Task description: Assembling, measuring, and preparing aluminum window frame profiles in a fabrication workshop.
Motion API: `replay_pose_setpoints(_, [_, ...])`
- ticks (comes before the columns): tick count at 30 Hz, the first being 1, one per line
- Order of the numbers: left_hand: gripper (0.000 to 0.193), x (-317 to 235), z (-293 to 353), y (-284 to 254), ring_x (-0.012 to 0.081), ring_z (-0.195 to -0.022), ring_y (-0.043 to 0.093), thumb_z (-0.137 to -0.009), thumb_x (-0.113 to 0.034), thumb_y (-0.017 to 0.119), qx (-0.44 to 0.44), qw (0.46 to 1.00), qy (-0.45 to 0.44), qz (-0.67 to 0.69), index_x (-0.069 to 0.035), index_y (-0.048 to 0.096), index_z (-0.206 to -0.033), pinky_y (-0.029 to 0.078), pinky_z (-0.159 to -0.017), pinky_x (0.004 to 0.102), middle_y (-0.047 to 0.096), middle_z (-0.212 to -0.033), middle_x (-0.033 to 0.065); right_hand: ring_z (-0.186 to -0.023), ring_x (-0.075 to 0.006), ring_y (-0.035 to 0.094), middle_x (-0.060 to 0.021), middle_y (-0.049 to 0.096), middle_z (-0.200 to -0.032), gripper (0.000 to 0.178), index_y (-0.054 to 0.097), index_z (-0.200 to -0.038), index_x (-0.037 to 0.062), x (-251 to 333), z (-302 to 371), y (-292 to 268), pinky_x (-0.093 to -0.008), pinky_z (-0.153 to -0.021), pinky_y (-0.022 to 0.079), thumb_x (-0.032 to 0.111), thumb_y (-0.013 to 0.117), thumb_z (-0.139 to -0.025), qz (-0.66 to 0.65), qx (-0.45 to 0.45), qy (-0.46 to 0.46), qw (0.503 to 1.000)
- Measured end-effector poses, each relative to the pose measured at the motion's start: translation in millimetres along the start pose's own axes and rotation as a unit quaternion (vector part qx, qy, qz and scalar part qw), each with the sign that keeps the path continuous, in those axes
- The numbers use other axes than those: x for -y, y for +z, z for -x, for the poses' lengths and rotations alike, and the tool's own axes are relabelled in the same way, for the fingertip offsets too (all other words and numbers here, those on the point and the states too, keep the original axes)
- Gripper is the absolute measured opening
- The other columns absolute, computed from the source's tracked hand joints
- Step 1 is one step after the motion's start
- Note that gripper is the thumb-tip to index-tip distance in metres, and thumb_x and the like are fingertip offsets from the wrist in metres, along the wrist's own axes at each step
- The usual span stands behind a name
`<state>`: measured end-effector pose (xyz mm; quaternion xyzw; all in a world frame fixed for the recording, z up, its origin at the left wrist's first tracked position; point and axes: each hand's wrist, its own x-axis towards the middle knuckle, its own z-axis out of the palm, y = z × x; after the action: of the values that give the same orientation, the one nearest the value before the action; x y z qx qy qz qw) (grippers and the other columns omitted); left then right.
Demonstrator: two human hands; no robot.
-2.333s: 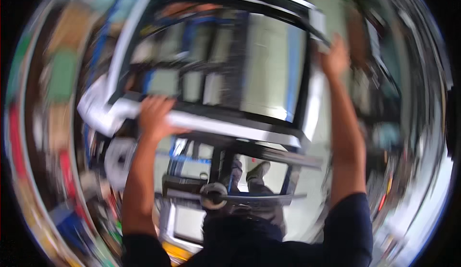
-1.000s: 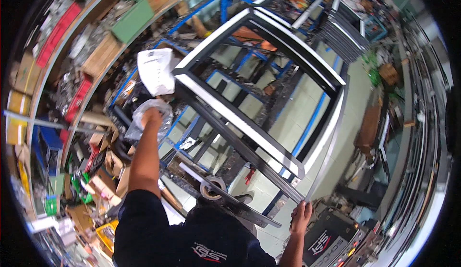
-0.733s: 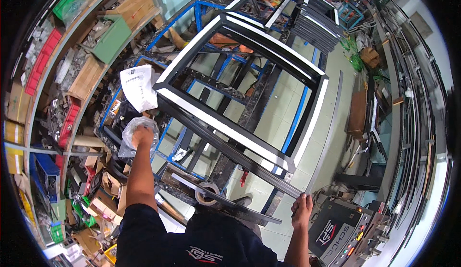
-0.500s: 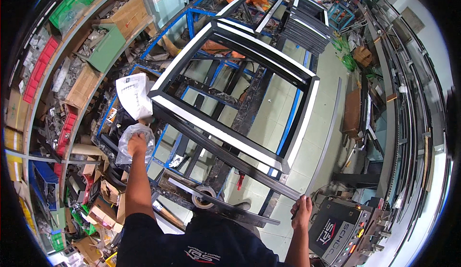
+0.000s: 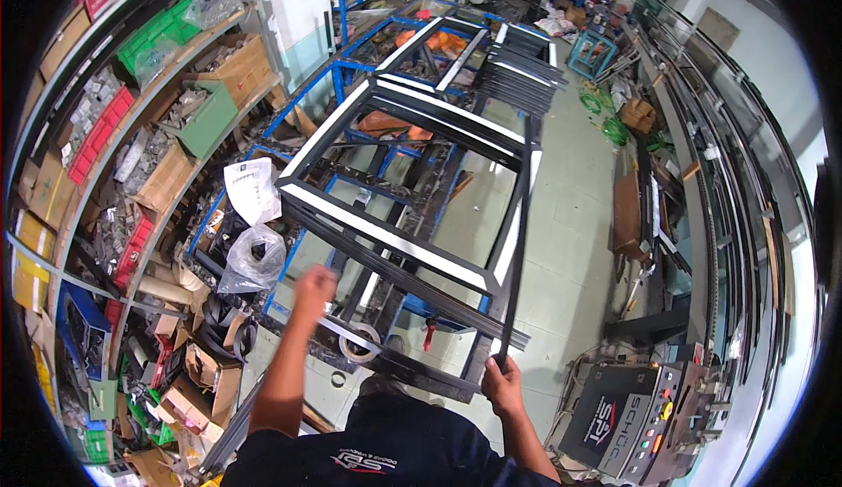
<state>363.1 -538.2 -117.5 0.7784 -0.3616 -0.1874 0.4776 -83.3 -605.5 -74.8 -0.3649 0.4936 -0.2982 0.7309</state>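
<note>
My right hand (image 5: 503, 385) is closed around the near end of a long dark strip (image 5: 517, 259). The strip runs up and away across the right side of a black-and-white rectangular frame (image 5: 395, 226). Smeared by motion, my left hand (image 5: 314, 292) hangs just off the frame's near left, right of a clear plastic bag (image 5: 253, 270). Its fingers are too blurred to make out. Beyond the bag lies a printed paper sheet (image 5: 253, 191). Dark profiles (image 5: 412, 281) lie along the frame's near side. A tape roll (image 5: 358, 343) sits closer to me.
The frame rests on a blue-edged work stand (image 5: 294, 255). Further off are another frame (image 5: 434, 53) and stacked dark profiles (image 5: 524, 79). Shelves with bins, such as a green bin (image 5: 195, 119), line the left. A control box (image 5: 618, 417) stands at the near right, below racked long bars (image 5: 745, 180).
My left hand has left the plastic bag and moved right. My right hand has shifted left, and the dark strip now extends away from it along the frame's right side. The view has tilted up.
</note>
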Motion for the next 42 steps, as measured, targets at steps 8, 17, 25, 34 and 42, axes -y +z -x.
replay_pose_setpoints(8, [0.023,-188,229,181,0.0281,-0.076,0.069,-0.100,-0.022,0.061,0.345,0.923,0.142,0.096,0.000,0.063,-0.104,0.051,-0.067,0.0430,0.066,-0.080,0.0189,-0.063,-0.0098,0.060,-0.0060,0.068,-0.082,0.020,0.063,-0.114,0.0011,29,73,-42,-0.0261,-0.053,0.049,0.018,0.067,-0.103,0.136,0.048,-0.138,0.980])
replay_pose_setpoints(17, [0.057,-197,280,209,0.0271,-0.095,0.071,-0.106,-0.063,0.042,0.421,0.747,-0.195,0.476,-0.011,0.059,-0.122,0.057,-0.083,0.0403,0.072,-0.110,0.0098,-0.060,-0.0061,0.054,0.0026,0.060,-0.076,0.012,0.064,-0.107,0.0052,-11,171,-119,-0.0252,-0.052,0.043,0.016,0.068,-0.102,0.107,0.128,-0.023,0.986])
replay_pose_setpoints(25, [0.033,-276,241,193,0.0163,-0.057,0.050,-0.105,-0.054,0.055,0.283,0.694,-0.152,0.644,-0.021,0.053,-0.100,0.043,-0.056,0.0326,0.049,-0.068,-0.0013,-0.066,-0.0086,0.057,0.0026,0.064,-0.077,0.019,0.073,-0.101,0.0034,-86,174,-168,-0.0278,-0.059,0.045,0.022,0.074,-0.099,0.309,0.083,-0.041,0.946])
replay_pose_setpoints(34, [0.023,-337,223,135,0.0114,-0.049,0.047,-0.113,-0.022,0.045,0.134,0.821,0.090,0.548,-0.010,0.049,-0.094,0.040,-0.044,0.0277,0.054,-0.077,0.0026,-0.082,-0.0092,0.061,-0.0004,0.068,-0.094,0.016,0.070,-0.113,0.0024,-14,202,-160,-0.0267,-0.072,0.051,0.012,0.068,-0.101,0.059,-0.068,-0.220,0.971])
replay_pose_setpoints(42, [0.025,-346,246,128,0.0089,-0.047,0.039,-0.112,-0.021,0.046,0.140,0.804,0.078,0.572,-0.011,0.047,-0.090,0.035,-0.044,0.0265,0.047,-0.073,-0.0001,-0.087,-0.0193,0.067,-0.0114,0.070,-0.101,0.020,0.074,-0.113,0.0021,42,229,-99,-0.0310,-0.075,0.054,0.003,0.073,-0.092,0.200,0.026,-0.454,0.868])
